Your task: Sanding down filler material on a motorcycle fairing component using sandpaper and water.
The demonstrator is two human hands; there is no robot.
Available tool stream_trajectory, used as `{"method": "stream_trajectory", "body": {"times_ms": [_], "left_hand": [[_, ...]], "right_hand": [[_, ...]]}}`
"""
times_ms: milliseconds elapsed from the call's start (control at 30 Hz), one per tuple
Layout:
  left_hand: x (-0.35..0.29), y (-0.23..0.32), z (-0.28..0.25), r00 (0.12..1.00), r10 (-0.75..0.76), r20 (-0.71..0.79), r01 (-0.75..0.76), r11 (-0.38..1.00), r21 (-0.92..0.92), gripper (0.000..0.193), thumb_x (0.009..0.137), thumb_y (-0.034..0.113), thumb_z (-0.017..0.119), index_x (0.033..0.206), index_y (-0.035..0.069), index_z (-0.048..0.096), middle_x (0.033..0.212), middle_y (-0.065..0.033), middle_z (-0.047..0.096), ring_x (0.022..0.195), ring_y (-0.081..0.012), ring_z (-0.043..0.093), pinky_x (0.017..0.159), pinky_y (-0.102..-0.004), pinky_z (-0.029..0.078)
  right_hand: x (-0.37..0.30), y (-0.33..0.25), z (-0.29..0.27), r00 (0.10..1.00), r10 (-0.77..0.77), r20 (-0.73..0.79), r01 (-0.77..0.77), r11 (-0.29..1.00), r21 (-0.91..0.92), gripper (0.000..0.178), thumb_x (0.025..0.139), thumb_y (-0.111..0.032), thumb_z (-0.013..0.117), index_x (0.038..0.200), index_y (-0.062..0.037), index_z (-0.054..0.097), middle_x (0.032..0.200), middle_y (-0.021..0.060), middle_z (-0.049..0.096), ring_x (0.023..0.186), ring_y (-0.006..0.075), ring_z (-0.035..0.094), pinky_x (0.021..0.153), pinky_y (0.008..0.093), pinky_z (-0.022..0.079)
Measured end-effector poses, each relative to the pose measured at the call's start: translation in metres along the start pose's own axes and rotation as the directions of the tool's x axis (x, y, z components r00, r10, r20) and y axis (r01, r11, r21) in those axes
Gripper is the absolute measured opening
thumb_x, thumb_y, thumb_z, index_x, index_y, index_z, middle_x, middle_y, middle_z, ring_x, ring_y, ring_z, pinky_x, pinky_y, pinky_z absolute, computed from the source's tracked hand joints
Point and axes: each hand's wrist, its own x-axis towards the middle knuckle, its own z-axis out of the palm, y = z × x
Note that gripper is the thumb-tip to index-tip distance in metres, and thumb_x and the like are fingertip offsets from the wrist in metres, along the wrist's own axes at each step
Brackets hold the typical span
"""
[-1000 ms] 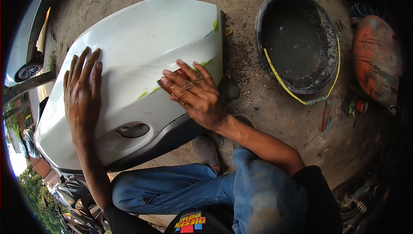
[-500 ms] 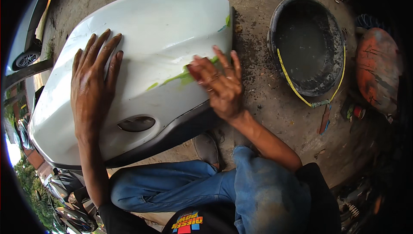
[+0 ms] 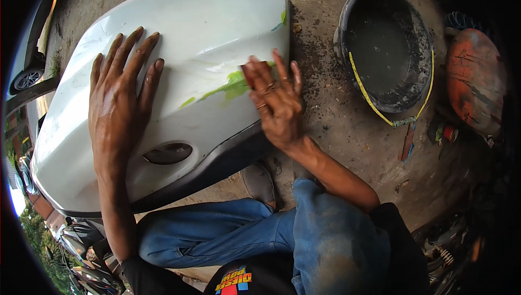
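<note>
A white car bumper [image 3: 201, 29] lies in front of me, with a black lower edge and an oval recess. My left hand [image 3: 118, 100] rests flat on its left part, fingers spread and holding nothing. Under the fingers of my right hand [image 3: 279, 102] is a dark red piece of sandpaper [image 3: 248, 75], pressed against the bumper's right side. Motion blurs these fingers slightly, and they cover most of the sheet. Beside the sandpaper runs a streak of light green filler [image 3: 230, 87]. A smaller green patch [image 3: 283, 17] shows at the bumper's upper right corner.
Right of the bumper stands a black bucket [image 3: 343, 34] of murky water with a yellow-wrapped handle [image 3: 366, 98]. Beyond it lies a worn orange-red piece [image 3: 472, 81]. A narrow scraper-like tool [image 3: 408, 144] is near the bucket. My bent legs in jeans [image 3: 217, 230] are close below the bumper.
My right hand has shifted slightly up and left with the sandpaper, uncovering more of the green streak. The left hand stays flat on the bumper. The whole view has shifted a little.
</note>
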Motion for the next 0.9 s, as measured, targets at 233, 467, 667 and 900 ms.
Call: {"method": "stream_trajectory", "body": {"times_ms": [233, 467, 667, 900], "left_hand": [[-0.008, -0.005, -0.002, 0.999, -0.017, 0.032, 0.017, 1.0, 0.0, 0.044, 0.109, 0.036, 0.057, 0.15, 0.02, 0.062, 0.159, -0.009, 0.056, 0.153, -0.0316, 0.044, 0.131, -0.0501, 0.025], [-0.002, -0.009, -0.005, 0.998, 0.043, 0.036, -0.043, 0.999, 0.006, 0.045, 0.109, 0.035, 0.057, 0.151, 0.019, 0.061, 0.159, -0.01, 0.055, 0.153, -0.0317, 0.044, 0.13, -0.0504, 0.027], [0.002, -0.004, -0.011, 0.998, 0.047, 0.035, -0.049, 0.998, 0.049, 0.047, 0.108, 0.037, 0.057, 0.151, 0.019, 0.061, 0.159, -0.0094, 0.055, 0.153, -0.0326, 0.044, 0.129, -0.0509, 0.028], [-0.001, -0.005, -0.005, 0.999, 0.039, 0.025, -0.04, 0.999, 0.032, 0.047, 0.108, 0.037, 0.057, 0.152, 0.019, 0.06, 0.16, -0.0094, 0.055, 0.152, -0.0324, 0.045, 0.13, -0.0511, 0.028]], "right_hand": [[-0.005, 0.019, -0.013, 0.997, -0.04, 0.062, 0.043, 0.998, -0.035, 0.044, 0.112, -0.035, 0.05, 0.156, -0.0309, 0.055, 0.165, -0.006, 0.048, 0.162, 0.0326, 0.028, 0.13, 0.0664, 0.004], [0.0, -0.012, 0.004, 0.975, -0.193, 0.112, 0.2, 0.978, -0.057, 0.045, 0.111, -0.03, 0.054, 0.155, -0.0292, 0.056, 0.164, -0.0062, 0.051, 0.162, 0.0334, 0.028, 0.13, 0.066, 0.004], [-0.002, -0.016, -0.009, 0.992, -0.062, 0.111, 0.069, 0.996, -0.059, 0.044, 0.112, -0.034, 0.051, 0.156, -0.0308, 0.056, 0.165, -0.0079, 0.048, 0.162, 0.034, 0.026, 0.13, 0.0659, 0.003], [-0.017, 0.008, -0.005, 0.998, -0.04, 0.05, 0.042, 0.998, -0.052, 0.047, 0.111, -0.033, 0.054, 0.158, -0.0317, 0.052, 0.165, -0.0062, 0.048, 0.162, 0.032, 0.026, 0.13, 0.0677, 0.003]]}}
